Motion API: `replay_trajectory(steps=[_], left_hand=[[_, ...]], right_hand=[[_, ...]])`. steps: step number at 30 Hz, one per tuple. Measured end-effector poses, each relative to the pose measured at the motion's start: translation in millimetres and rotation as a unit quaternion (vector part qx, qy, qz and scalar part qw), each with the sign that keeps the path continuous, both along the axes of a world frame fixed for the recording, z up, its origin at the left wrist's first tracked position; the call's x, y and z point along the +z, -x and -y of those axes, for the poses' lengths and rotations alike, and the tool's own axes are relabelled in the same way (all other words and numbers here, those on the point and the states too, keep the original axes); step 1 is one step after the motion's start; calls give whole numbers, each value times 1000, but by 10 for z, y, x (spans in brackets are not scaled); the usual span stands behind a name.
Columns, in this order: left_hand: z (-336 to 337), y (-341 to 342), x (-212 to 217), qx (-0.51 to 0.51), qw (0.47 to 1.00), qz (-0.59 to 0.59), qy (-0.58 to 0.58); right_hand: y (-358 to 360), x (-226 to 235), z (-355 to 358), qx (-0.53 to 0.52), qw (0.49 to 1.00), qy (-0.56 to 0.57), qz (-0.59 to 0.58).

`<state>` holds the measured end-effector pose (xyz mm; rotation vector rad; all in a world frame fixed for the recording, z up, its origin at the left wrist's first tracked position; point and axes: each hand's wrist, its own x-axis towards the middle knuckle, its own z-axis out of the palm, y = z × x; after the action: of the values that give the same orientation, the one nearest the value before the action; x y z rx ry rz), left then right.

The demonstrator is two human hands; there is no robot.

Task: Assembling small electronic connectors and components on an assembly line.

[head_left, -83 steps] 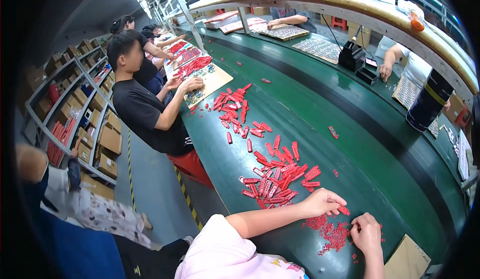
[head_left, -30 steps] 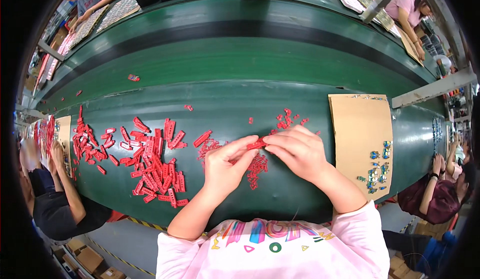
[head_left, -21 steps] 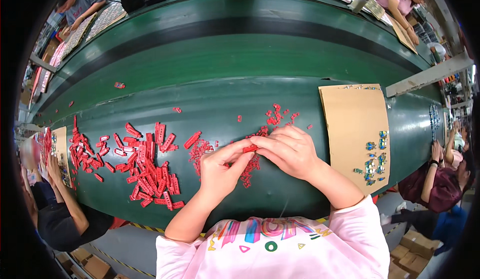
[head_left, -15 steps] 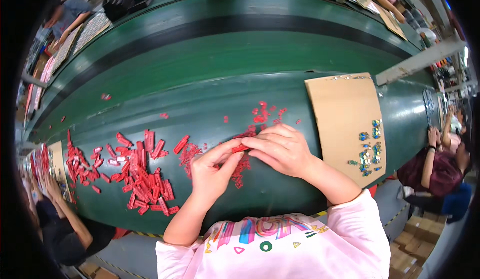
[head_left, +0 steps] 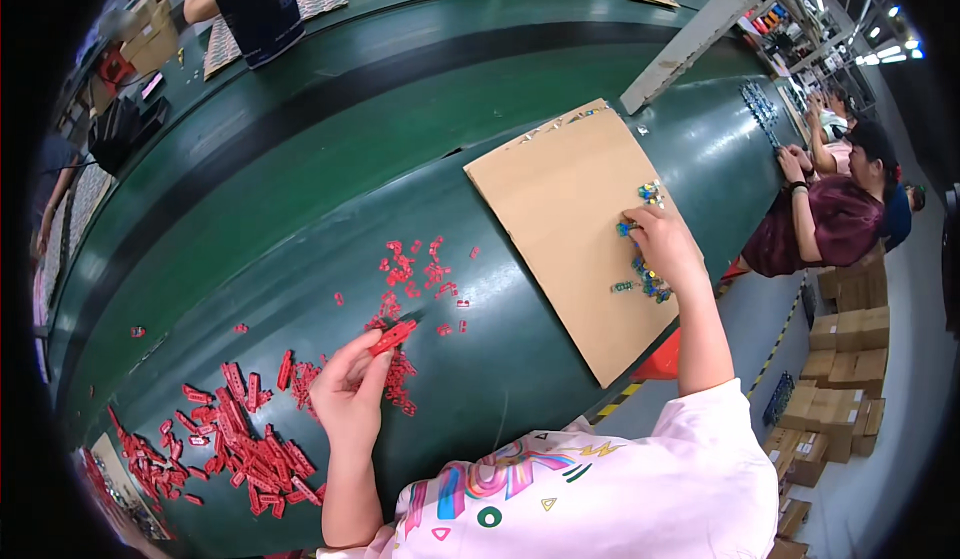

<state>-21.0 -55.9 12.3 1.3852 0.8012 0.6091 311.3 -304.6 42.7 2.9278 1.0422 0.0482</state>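
Between thumb and fingers, my left hand [head_left: 350,387] pinches a long narrow red plastic piece [head_left: 394,337], held over a scatter of tiny red plastic bits [head_left: 400,389]. My right hand [head_left: 664,243] has reached over a flat brown cardboard sheet [head_left: 560,229]. Its fingertips close at a small blue-green part [head_left: 627,229]; their grip is partly hidden. Around that hand lie several more small parts [head_left: 655,287] in blue, green, yellow and silver. A heap of long red plastic pieces [head_left: 245,439] lies to the left of my left hand.
The green work surface [head_left: 480,359] runs alongside a green belt [head_left: 300,209]. A grey metal post [head_left: 700,39] rises behind the cardboard. A co-worker in a dark red top [head_left: 825,214] works at the right. Cardboard boxes [head_left: 840,359] stand on the floor there. A dark container [head_left: 255,9] is across the belt.
My hands have parted. My right hand let go of the red piece and moved right to the small parts on the cardboard; my left still holds the red piece. The view has turned right.
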Motion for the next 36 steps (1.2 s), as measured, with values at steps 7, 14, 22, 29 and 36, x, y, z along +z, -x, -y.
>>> replay_trajectory(steps=[7,14,22,29,36], left_hand=[[5,37,23,-15,999,-41,23],[10,144,-72,-58,997,-37,-35],[-16,102,-153,-22,997,65,-28],[-130,276,-96,14,994,74,75],[-101,271,-94,-10,995,75,68]], right_hand=[[-254,-207,-24,-25,958,-158,-237],[-540,-741,131,123,947,-251,-161],[747,-37,-1038,244,868,-328,-282],[1498,38,-1793,429,761,-329,-359],[1511,-140,-1854,478,753,-336,-303]])
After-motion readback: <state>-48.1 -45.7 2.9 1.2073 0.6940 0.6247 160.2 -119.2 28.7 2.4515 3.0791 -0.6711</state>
